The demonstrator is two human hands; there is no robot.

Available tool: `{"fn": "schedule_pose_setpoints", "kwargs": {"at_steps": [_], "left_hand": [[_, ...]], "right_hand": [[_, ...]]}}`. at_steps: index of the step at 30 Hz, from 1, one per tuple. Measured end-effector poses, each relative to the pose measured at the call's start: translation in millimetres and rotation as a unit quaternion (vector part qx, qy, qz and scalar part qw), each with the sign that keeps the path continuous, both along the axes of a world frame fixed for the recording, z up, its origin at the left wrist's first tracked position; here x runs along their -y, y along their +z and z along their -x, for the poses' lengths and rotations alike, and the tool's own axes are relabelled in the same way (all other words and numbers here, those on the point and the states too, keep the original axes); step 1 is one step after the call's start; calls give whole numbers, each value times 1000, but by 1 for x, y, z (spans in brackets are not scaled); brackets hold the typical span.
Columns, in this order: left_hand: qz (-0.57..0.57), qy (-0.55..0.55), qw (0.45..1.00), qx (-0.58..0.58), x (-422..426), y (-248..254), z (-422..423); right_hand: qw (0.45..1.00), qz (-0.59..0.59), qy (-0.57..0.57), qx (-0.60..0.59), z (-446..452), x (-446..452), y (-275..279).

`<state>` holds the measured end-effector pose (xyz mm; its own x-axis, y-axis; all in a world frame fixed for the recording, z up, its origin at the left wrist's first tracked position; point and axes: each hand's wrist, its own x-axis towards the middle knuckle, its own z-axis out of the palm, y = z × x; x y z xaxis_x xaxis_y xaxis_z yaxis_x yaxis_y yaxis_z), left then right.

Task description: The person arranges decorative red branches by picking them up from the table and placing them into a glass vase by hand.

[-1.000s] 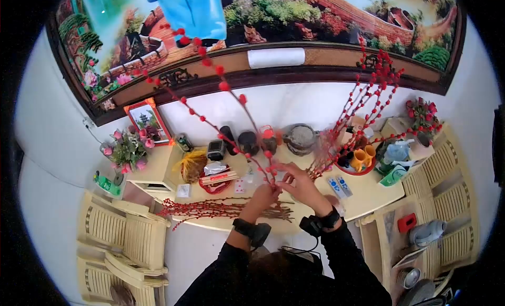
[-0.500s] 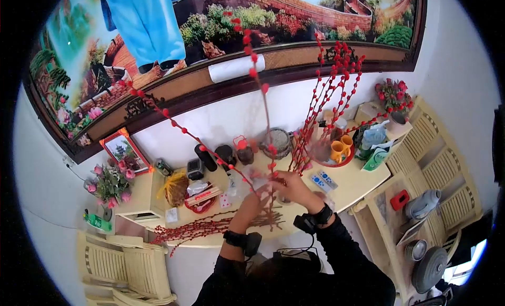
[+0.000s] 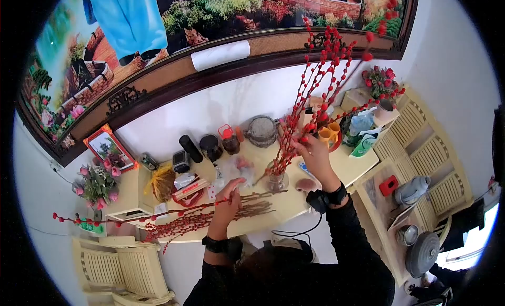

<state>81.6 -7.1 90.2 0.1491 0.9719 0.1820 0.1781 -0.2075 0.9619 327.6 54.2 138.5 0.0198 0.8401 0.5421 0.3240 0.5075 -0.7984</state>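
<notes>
My left hand [image 3: 229, 199] is closed round a red berry branch [image 3: 131, 220] held nearly level, its berried end pointing left past the table. Below that hand, a pile of similar branches [image 3: 184, 227] lies along the table's front edge. My right hand [image 3: 315, 156] pinches a second branch [image 3: 350, 77], which leans up to the right, among the stems of an upright bunch of berry branches [image 3: 315, 79]. This bunch stands in a clear glass vase [image 3: 277, 182]. The lower end of the pinched branch is hidden among the other stems.
Along the back of the table [image 3: 252, 216] stand a grey stone-like pot [image 3: 262, 131], a red-capped jar [image 3: 229, 140] and a black cylinder [image 3: 190, 148]. Orange mugs [image 3: 330, 135] are beyond my right hand. A red basket [image 3: 192, 193] sits left; wooden chairs [image 3: 118, 264] flank the table.
My right hand has moved right to the bunch, carrying its branch, now tilted right. The branch in my left hand has swung down from a raised slant to nearly level.
</notes>
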Motion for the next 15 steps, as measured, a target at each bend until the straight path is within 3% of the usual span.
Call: {"fn": "schedule_pose_setpoints", "kwargs": {"at_steps": [4, 7, 10, 13, 15], "left_hand": [[29, -28, 996, -74, 1, -2, 2], [30, -25, 997, -65, 4, -6, 0], [-65, -9, 992, -110, 1, -22, 9], [36, 2, 998, -49, 10, -14, 18], [27, 6, 999, -36, 11, -19, 24]], "right_hand": [[999, -18, -41, 24, 5, 0, -12], [996, -23, -67, 50, 7, 2, -16], [998, 14, -67, 8, 10, 15, 1], [995, -22, -98, 14, 4, 25, 9], [990, -52, -120, 47, -1, 28, 14]]}}
